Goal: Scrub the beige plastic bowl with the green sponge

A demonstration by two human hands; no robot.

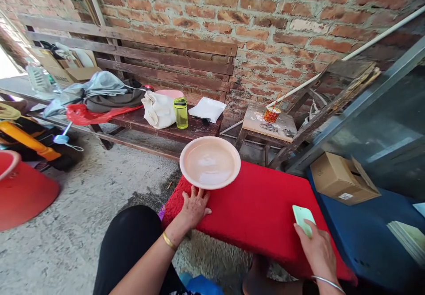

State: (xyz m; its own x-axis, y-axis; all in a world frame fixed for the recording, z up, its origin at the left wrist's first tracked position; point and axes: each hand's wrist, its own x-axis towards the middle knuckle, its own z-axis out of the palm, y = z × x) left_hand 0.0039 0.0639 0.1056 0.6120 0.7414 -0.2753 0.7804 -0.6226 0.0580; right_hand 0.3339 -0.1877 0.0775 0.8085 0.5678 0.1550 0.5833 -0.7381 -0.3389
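A pale pink basin (211, 184) with water in it stands at the far left corner of a red cloth-covered table (259, 197). My left hand (194, 207) lies on the cloth just in front of the basin, fingers spread, fingertips at its rim; whether they touch it I cannot tell. My right hand (315, 246) grips a pale green flat object with rounded corners (303, 216) over the right part of the cloth. Its underside is hidden, so its exact kind does not show.
Behind the table stands a wooden bench (149, 124) with a white bag (158, 110), a green bottle (181, 113) and clothes (106, 92). A stool (252, 124) holds a patterned cup (271, 115). A cardboard box (341, 177) sits right on a blue surface; a red bucket (26, 193) is left.
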